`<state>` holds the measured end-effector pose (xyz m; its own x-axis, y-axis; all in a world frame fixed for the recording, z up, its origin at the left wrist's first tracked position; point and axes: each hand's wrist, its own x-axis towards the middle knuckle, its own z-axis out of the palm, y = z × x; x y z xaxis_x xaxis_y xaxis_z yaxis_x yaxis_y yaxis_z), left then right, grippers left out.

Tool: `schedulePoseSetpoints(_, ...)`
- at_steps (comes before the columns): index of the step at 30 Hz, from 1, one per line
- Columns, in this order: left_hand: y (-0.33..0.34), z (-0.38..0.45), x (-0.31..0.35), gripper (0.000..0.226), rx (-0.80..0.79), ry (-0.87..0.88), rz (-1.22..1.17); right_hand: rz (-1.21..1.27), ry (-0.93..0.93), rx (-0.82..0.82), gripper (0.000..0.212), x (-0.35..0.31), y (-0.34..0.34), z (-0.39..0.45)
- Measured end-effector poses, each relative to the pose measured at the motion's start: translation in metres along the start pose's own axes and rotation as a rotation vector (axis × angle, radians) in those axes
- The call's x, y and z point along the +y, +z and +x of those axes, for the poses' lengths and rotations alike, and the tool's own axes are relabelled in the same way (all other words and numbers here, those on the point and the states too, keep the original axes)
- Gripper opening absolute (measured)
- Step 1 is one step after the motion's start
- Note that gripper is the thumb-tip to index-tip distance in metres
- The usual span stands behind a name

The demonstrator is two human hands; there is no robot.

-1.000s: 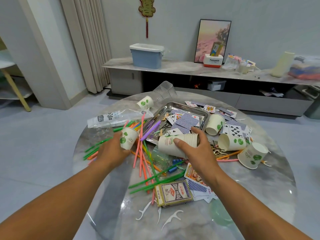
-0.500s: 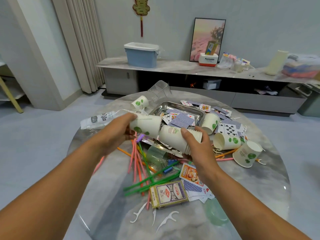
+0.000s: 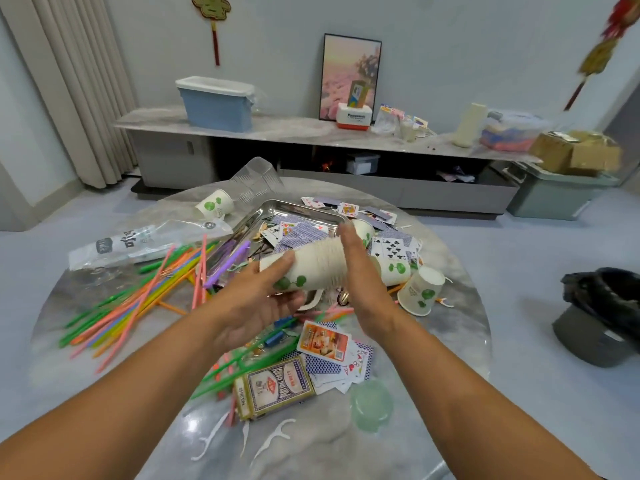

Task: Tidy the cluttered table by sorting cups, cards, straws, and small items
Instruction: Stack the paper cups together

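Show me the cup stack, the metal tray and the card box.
cup stack (image 3: 313,261), head view, ribbed rims mid-stack
metal tray (image 3: 298,208), head view, far rim
card box (image 3: 273,388), head view, printed top face

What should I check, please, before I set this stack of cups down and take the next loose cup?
1. Stack of paper cups held at both ends: ok, left hand under its base, right hand flat on the rims.
2. Cups fully nested: cannot tell.
3. Loose cups within view: ok, upside-down cup at the right, lying cup at the far side.
4. Free spot for the stack: not ok, straws and playing cards lie below.
5. Metal tray free: not ok, cards inside.
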<state>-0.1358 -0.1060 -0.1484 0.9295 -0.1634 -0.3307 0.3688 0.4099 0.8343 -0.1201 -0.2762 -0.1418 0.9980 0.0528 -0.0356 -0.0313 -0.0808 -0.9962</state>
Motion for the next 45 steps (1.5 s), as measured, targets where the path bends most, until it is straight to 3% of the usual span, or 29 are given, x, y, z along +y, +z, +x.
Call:
schedulePoseSetpoints(2, 0.01, 0.005, -0.003, 0.063, 0.041, -0.024, -0.083, -0.136, -0.044, 0.179, 0.07, -0.003, -0.03, 0.013)
schedulePoseSetpoints(4, 0.015, 0.007, -0.004, 0.049, 0.058, -0.046, -0.119, -0.44, -0.023, 0.439, 0.061, 0.007, -0.067, 0.026)
schedulePoseSetpoints(7, 0.015, 0.007, -0.005, 0.045, 0.067, -0.082, -0.164, -0.723, 0.124, 0.59, 0.071, 0.03, -0.112, 0.032)
schedulePoseSetpoints(9, 0.015, 0.006, -0.006, 0.047, 0.078, -0.084, -0.154, -0.733, 0.206, 0.507, 0.077, 0.048, -0.128, 0.035)
schedulePoseSetpoints(12, 0.012, 0.008, -0.006, 0.049, 0.11, -0.083, -0.09, -0.721, 0.26, 0.376, 0.07, 0.066, -0.135, 0.035)
schedulePoseSetpoints(16, 0.007, 0.011, -0.004, 0.054, 0.161, -0.067, -0.046, -0.708, 0.227, 0.402, 0.059, 0.048, -0.126, 0.033)
schedulePoseSetpoints(19, 0.005, 0.011, -0.003, 0.055, 0.198, -0.051, -0.065, -0.372, 0.185, 0.436, 0.047, 0.016, -0.111, 0.032)
schedulePoseSetpoints(22, 0.002, 0.012, -0.002, 0.053, 0.234, -0.042, -0.085, 0.042, 0.29, 0.303, 0.031, -0.009, -0.088, 0.024)
schedulePoseSetpoints(26, -0.002, 0.012, -0.001, 0.055, 0.293, -0.031, -0.099, 0.198, 0.383, 0.051, 0.034, -0.015, -0.058, 0.011)
schedulePoseSetpoints(28, -0.003, 0.013, 0.0, 0.051, 0.32, -0.021, -0.099, 0.263, 0.397, 0.008, 0.037, -0.009, -0.045, 0.011)
schedulePoseSetpoints(31, -0.002, 0.014, -0.002, 0.044, 0.35, -0.008, -0.091, 0.284, 0.428, 0.014, 0.054, -0.002, -0.03, 0.013)
schedulePoseSetpoints(36, -0.003, 0.013, -0.002, 0.039, 0.321, -0.004, -0.092, 0.286, 0.493, 0.06, 0.056, 0.002, -0.024, 0.021)
schedulePoseSetpoints(41, -0.004, 0.012, 0.002, 0.041, 0.226, 0.056, 0.035, 0.232, 0.594, 0.047, 0.02, 0.0, -0.026, 0.026)
schedulePoseSetpoints(45, -0.003, 0.012, 0.003, 0.035, 0.197, 0.129, 0.164, 0.293, 0.718, 0.061, 0.017, 0.009, -0.025, 0.03)
